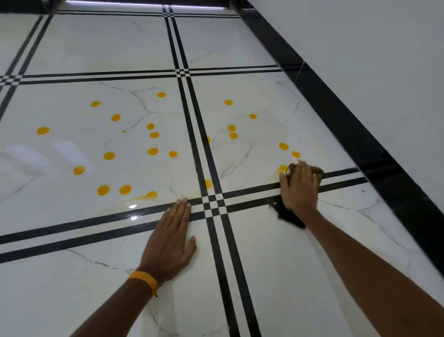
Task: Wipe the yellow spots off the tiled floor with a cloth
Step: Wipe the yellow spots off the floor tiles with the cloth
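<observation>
Several round yellow spots (152, 151) dot two white marble tiles of the glossy floor (276, 252), which has black stripes between the tiles. My right hand (299, 187) presses flat on a dark brown cloth (317, 173) at the right, over the black stripes. The cloth's far edge touches one yellow spot (283, 168), and its dark tail (286, 215) sticks out beside my wrist. My left hand (171, 237) lies flat on the floor, fingers together, holding nothing. A smeared yellow streak (146, 196) lies just beyond it.
A black skirting band (355, 134) runs along the white wall (384, 60) on the right, close to the cloth. An orange band (144, 280) is on my left wrist. A bright light strip (144, 3) lies at the far edge.
</observation>
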